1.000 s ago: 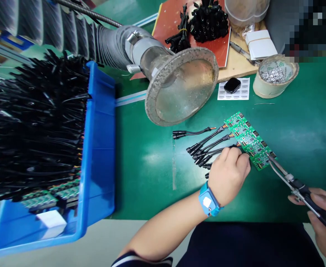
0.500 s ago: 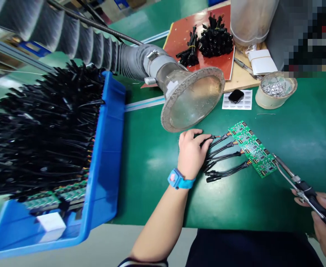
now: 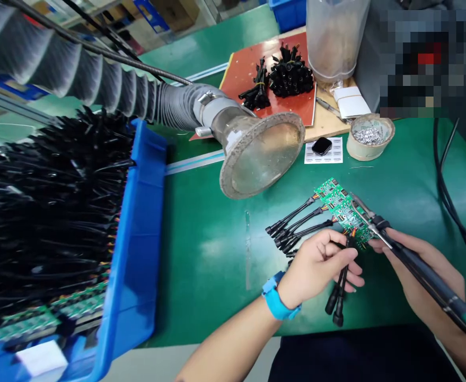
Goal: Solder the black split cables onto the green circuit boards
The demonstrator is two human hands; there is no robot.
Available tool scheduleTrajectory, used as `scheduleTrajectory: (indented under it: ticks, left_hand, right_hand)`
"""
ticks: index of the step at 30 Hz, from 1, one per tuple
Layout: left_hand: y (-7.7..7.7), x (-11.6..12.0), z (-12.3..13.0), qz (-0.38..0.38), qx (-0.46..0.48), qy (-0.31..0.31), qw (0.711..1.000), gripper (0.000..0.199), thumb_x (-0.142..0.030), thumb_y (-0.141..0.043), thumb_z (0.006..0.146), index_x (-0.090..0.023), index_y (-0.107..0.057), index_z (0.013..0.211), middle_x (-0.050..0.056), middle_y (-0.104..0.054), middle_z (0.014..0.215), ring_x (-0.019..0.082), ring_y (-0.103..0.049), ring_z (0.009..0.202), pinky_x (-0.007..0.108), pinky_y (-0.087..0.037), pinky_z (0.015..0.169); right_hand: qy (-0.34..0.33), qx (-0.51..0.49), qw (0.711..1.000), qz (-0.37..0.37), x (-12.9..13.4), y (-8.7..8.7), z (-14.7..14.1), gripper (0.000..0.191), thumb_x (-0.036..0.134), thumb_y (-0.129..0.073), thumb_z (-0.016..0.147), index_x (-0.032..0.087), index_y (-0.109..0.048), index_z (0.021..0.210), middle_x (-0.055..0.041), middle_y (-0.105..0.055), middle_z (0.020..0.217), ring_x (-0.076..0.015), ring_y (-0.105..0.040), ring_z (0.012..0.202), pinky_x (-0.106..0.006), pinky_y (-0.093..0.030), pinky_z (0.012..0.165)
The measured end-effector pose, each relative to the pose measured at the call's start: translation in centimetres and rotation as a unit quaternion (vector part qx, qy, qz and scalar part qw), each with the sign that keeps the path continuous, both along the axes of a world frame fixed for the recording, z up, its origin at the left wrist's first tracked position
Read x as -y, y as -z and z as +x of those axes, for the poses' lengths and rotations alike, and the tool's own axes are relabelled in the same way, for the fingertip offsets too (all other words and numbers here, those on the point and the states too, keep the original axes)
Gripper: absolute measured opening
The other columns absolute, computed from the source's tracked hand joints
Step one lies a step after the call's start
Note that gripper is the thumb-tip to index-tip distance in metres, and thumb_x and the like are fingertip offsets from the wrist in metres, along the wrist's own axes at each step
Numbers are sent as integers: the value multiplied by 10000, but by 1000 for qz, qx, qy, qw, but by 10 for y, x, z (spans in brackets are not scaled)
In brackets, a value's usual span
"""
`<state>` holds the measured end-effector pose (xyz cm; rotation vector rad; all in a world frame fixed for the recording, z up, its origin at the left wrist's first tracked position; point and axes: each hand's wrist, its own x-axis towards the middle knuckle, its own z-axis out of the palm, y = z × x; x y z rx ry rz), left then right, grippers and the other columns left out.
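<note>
The green surface (image 3: pixel 201 313) spans the scene; pale floor (image 3: pixel 145 366) shows past its near edge. Left: blue bin (image 3: pixel 139 254), filled with black cables (image 3: pixel 50 212). Far left to centre: grey extraction hose (image 3: pixel 177 106) ending in a round hood (image 3: pixel 264 156). Far centre: red board (image 3: pixel 235 82) carrying bundled connectors (image 3: pixel 291 74). Right hand (image 3: pixel 411 281): wrapped around the soldering iron (image 3: pixel 423 271). Circuit board panel (image 3: pixel 338 201): right of centre, under the iron's tip; contact cannot be determined. Left hand (image 3: pixel 316 260): pinches a two-plug lead (image 3: pixel 340 297) at the panel's near end.
</note>
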<state>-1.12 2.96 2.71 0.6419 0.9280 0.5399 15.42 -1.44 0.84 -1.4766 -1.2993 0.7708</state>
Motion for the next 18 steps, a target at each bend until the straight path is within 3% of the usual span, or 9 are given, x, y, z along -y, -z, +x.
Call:
scheduleTrajectory:
  ticks: [7, 10, 14, 18]
  left_hand:
    - [3, 3, 0, -1, 14, -4, 1000, 411, -401, -718, 682, -159, -435, 858, 3, -653, 616, 142, -645, 538, 219, -522, 487]
    - [5, 6, 1, 3, 14, -3, 1000, 409, -409, -718, 680, -155, -445, 849, 4, -648, 621, 139, -642, 543, 210, -510, 491]
    - [9, 7, 5, 40, 1, -22, 999, 410, -387, -741, 657, -141, -490, 867, -3, -625, 622, 142, -646, 599, 216, -508, 532]
    - [13, 7, 8, 56, 0, -35, 998, 318, -344, -721, 690, -112, -563, 838, 30, -632, 688, 125, -633, 642, 228, -517, 601]
  right_hand:
    - [25, -95, 991, -88, -12, -4, -15, 383, 265, -668, 776, 250, -547, 1139, -28, -635, 966, -160, -623, 878, -265, -547, 789]
    - [30, -112, 990, -78, -16, -4, -17, 405, 270, -704, 740, 246, -562, 1118, -27, -634, 928, -166, -630, 843, -250, -561, 732]
    - [18, -96, 992, -83, -18, -9, -21, 362, 251, -706, 732, 245, -582, 1072, -16, -638, 914, -152, -634, 808, -216, -563, 686]
    - [21, -29, 996, -77, -17, -14, -23, 302, 239, -667, 765, 242, -583, 1055, -16, -639, 901, -141, -629, 738, -188, -539, 534]
